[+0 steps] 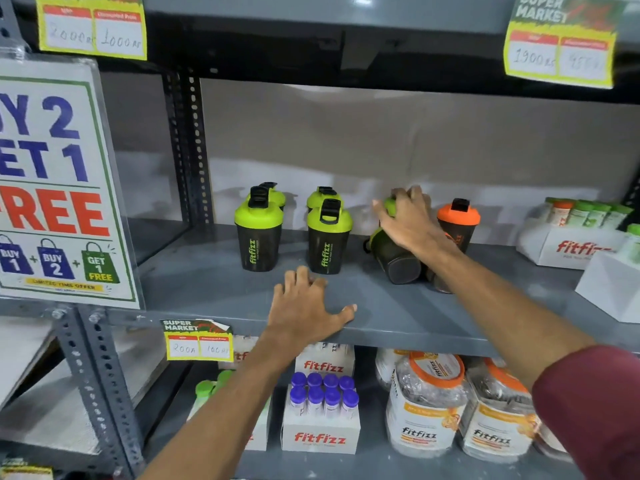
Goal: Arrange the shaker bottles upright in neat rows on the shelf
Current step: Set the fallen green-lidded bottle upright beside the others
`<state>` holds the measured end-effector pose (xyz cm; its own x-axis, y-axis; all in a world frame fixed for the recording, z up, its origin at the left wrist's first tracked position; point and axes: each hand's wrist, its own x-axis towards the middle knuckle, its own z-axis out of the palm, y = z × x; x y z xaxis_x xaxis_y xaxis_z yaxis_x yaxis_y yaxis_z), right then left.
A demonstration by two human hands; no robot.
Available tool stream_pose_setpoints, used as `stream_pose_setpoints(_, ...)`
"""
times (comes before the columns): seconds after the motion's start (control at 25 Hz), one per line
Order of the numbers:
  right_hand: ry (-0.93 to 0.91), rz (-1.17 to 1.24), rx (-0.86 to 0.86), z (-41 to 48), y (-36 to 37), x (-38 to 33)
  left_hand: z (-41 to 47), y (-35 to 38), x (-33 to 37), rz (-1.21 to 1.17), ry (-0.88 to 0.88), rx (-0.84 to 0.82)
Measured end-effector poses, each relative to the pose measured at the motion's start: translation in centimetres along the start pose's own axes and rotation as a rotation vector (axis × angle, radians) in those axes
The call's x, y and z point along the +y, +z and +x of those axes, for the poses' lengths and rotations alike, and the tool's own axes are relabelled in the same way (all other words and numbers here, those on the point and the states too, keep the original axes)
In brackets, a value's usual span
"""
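On the grey shelf [214, 282], several dark shaker bottles with lime-green lids stand upright in two short rows: a front left bottle [259, 237] and a front middle bottle [328, 239], each with another behind. A green-lidded bottle [394, 254] lies on its side to their right, beside a second fallen one [437, 280]. An orange-lidded bottle [458, 223] stands upright further right. My right hand [407, 220] reaches over the fallen bottle, fingers curled on a green-lidded bottle at the back, mostly hidden. My left hand [306, 306] rests flat on the shelf's front edge.
White fitfizz boxes [575, 247] of tubes sit at the shelf's right end. A "Buy 2 Get 1 Free" sign [59, 188] hangs at left. Below are a box of purple-capped tubes [322, 410] and orange-lidded jars [427, 407]. The upper shelf carries price tags [559, 53].
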<state>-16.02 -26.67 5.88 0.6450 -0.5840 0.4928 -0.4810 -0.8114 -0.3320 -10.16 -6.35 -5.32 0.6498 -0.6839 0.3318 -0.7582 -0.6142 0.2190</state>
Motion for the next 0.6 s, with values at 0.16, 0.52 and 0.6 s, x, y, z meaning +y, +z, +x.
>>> stream_pose_setpoints(0.16,0.063,-0.135,-0.207,-0.6,0.7,1.4,0.9,1.7,6.2,0.043,0.12,-0.072)
stream_pose_setpoints(0.52,0.039,-0.22,-0.322,-0.9,2.1,4.2,2.5,3.4,8.1,0.11,0.144,-0.081)
stream_pose_setpoints(0.6,0.037,-0.136,-0.286,-1.5,1.9,4.7,2.5,3.3,8.3,0.114,0.142,-0.082)
